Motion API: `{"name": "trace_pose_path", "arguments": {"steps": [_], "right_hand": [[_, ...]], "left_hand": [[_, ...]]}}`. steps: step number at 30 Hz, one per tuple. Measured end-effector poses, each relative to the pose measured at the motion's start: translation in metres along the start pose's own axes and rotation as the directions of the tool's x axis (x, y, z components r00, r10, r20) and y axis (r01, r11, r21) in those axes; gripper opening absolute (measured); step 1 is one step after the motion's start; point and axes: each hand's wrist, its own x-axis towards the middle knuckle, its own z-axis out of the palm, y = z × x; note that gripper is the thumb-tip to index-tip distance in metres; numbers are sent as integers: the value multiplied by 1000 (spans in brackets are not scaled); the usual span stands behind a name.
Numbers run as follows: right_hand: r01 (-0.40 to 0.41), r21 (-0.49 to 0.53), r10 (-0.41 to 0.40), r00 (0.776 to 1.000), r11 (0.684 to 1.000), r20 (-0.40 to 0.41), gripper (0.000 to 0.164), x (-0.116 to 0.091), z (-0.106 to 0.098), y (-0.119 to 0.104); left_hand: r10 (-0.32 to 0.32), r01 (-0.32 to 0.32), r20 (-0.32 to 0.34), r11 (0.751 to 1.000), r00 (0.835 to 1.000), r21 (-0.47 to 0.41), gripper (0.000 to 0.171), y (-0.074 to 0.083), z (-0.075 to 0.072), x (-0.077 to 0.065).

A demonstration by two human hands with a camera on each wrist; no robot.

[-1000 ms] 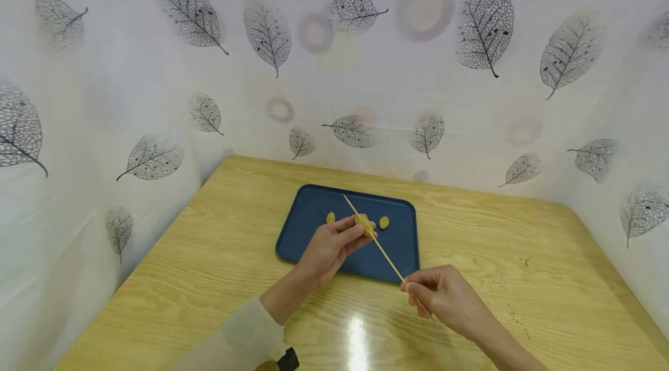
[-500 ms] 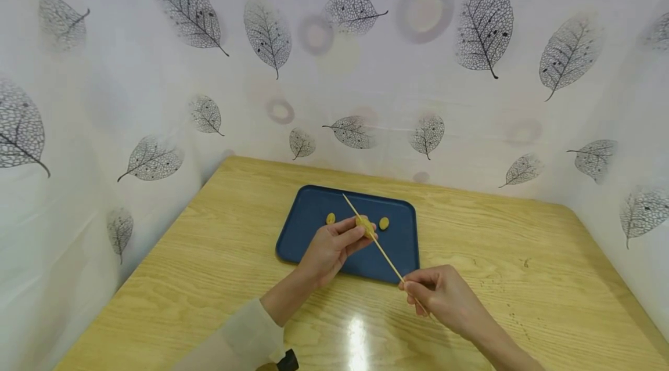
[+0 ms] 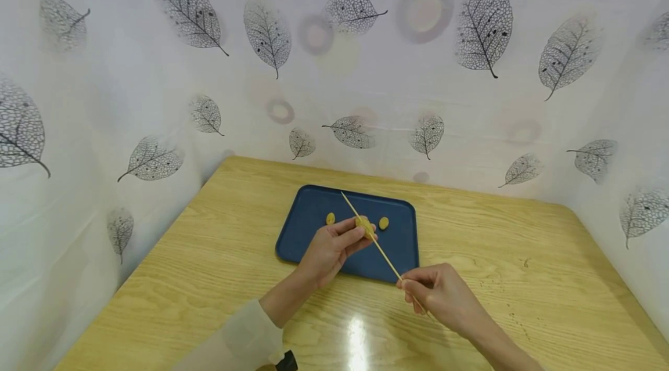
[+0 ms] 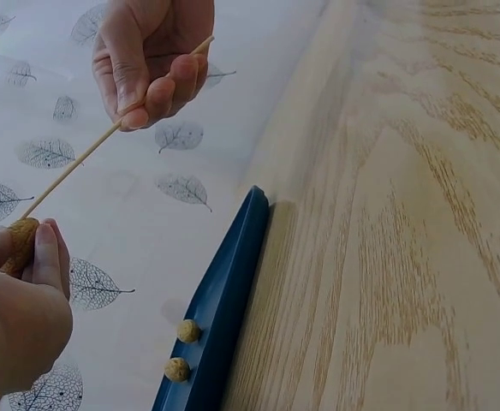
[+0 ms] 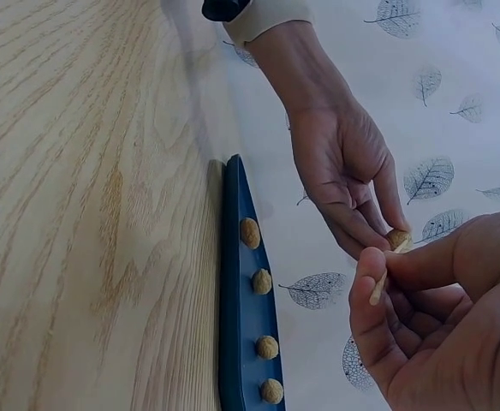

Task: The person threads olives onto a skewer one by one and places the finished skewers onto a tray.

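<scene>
Over a blue tray (image 3: 399, 258), my left hand (image 3: 326, 249) pinches a yellow-brown ball (image 3: 364, 226) between thumb and fingers. A thin wooden skewer (image 3: 384, 256) runs slantwise through the held lump, its far tip sticking out up and left in the head view. My right hand (image 3: 439, 296) pinches the skewer near its lower end, in front of the tray's right corner. In the left wrist view, the held lump (image 4: 20, 244) looks long and brown, with the fingers covering part of it. The right wrist view shows the skewer's blunt end (image 5: 377, 295) poking out past my right fingertips.
Several loose yellow-brown balls (image 5: 267, 347) lie on the tray, one (image 3: 384, 223) right of the left hand and another (image 3: 331, 218) behind it. The tray rests on a wood-grain table (image 3: 209, 266). A leaf-print curtain (image 3: 366, 80) surrounds the back and sides.
My right hand has shifted slightly up and left toward the left hand. The skewer's far tip now reaches slightly farther beyond the held ball. The left hand stays in place.
</scene>
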Motion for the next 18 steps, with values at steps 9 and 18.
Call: {"name": "trace_pose_path", "arguments": {"steps": [9, 18], "right_hand": [[12, -17, -12, 1000, 1000, -10, 21, -1, -2, 2], [6, -14, -6, 1000, 1000, -18, 21, -1, -2, 3]], "left_hand": [[-4, 4, 0, 1000, 1000, 2, 43, 0, 3, -1], [-16, 16, 0, 1000, 1000, -7, 44, -1, 7, -2]]}}
